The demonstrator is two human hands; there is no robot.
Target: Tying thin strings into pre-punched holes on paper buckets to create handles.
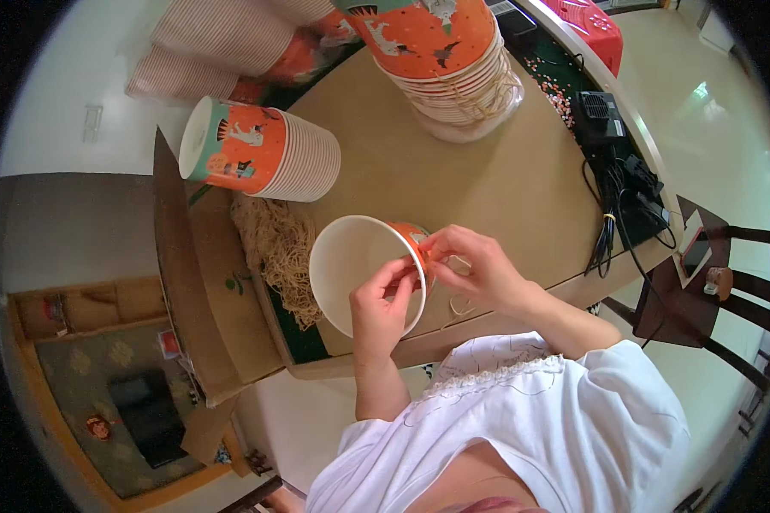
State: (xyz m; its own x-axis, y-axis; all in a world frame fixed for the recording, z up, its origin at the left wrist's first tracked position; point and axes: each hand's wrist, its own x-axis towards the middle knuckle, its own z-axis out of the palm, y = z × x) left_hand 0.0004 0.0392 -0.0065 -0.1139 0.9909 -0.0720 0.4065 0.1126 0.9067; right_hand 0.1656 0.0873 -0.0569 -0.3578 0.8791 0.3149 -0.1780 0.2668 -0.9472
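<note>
Cardboard-topped table (505, 197): cup stacks (265, 150) flank held cup (359, 269).

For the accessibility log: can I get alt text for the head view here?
Seen from above, a person's left hand and right hand pinch the rim of a white-lined orange paper bucket over a cardboard-covered table. A lying stack of matching buckets, an upright stack and a pile of tan strings sit nearby.
</note>
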